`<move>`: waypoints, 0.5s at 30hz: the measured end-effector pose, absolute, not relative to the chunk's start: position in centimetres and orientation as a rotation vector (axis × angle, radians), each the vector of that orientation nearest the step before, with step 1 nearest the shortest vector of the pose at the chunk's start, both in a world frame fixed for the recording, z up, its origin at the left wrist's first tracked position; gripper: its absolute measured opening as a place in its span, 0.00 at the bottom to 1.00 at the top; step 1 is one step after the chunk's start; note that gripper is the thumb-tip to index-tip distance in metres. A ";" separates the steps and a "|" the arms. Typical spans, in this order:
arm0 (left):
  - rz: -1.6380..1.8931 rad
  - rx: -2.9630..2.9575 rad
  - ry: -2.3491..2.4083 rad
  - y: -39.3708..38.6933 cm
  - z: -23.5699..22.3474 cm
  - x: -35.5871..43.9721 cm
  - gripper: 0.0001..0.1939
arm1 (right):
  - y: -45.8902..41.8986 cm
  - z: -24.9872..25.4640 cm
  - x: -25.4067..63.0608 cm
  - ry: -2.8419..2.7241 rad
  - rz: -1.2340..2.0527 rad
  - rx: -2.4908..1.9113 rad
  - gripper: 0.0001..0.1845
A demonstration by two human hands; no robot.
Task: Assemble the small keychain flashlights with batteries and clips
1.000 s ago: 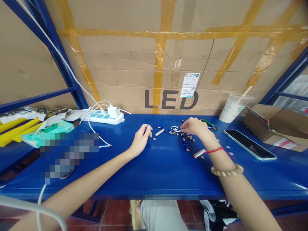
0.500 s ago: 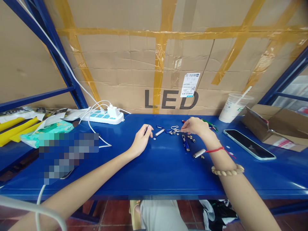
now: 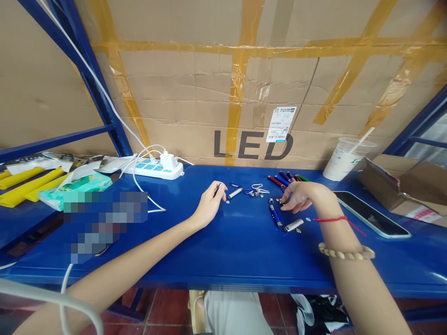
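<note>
My left hand [image 3: 208, 204] rests on the blue table [image 3: 223, 251] with its fingers pinched round a small dark pen-like piece. My right hand [image 3: 303, 197] lies lower on the table, fingers spread over several tiny metal parts [image 3: 279, 201]. Beside it lie a blue mini torch [image 3: 275, 215] and a silver tube [image 3: 293, 225]. A silver torch on a blue clip [image 3: 235, 191] and wire key rings [image 3: 258, 188] sit between the hands. Coloured pen torches [image 3: 284, 178] lie behind.
A white power strip [image 3: 153, 168] with charger and cables stands at the back left. A phone [image 3: 372, 214], a plastic cup with straw [image 3: 344, 160] and an open cardboard box [image 3: 405, 186] are on the right. Yellow rolls and packets [image 3: 42, 184] lie far left.
My right hand has drawn back from the key rings toward me and to the right, and its fingers have spread over the small parts. The left hand has stayed put.
</note>
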State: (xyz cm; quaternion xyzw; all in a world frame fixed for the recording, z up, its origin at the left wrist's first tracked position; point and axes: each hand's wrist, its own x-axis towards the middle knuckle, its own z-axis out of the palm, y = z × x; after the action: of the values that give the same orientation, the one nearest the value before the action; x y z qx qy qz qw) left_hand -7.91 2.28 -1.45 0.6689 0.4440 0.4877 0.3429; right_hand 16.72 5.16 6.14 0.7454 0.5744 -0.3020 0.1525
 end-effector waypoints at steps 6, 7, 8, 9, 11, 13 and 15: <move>1.269 1.731 1.160 2.2 -1.3 -7.9 0.15 | 5.0 6.3 16.0 1.668 -0.916 2.229 0.25; 1.270 1.728 1.158 2.2 -1.3 -7.9 0.15 | 5.0 6.3 15.8 1.690 -0.914 2.231 0.24; 1.268 1.728 1.155 2.2 -1.4 -7.9 0.15 | 5.1 6.2 15.7 1.713 -0.906 2.231 0.24; 1.264 1.729 1.154 2.2 -1.4 -7.9 0.15 | 5.2 6.2 15.6 1.738 -0.890 2.230 0.23; 1.255 1.732 1.154 2.3 -1.4 -7.9 0.16 | 5.3 6.0 15.5 1.790 -0.844 2.222 0.22; 1.248 1.732 1.158 2.3 -1.4 -7.9 0.16 | 5.5 5.8 15.4 1.831 -0.783 2.201 0.22; 1.245 1.728 1.160 2.2 -1.4 -7.9 0.15 | 5.6 5.6 15.4 1.950 -0.599 2.226 0.21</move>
State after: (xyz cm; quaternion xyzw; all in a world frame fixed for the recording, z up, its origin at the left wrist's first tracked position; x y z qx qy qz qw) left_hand -7.89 2.24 -1.37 0.6673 0.4478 0.4809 0.3506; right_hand 15.38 5.64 5.60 0.7360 0.6445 -0.1979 0.0611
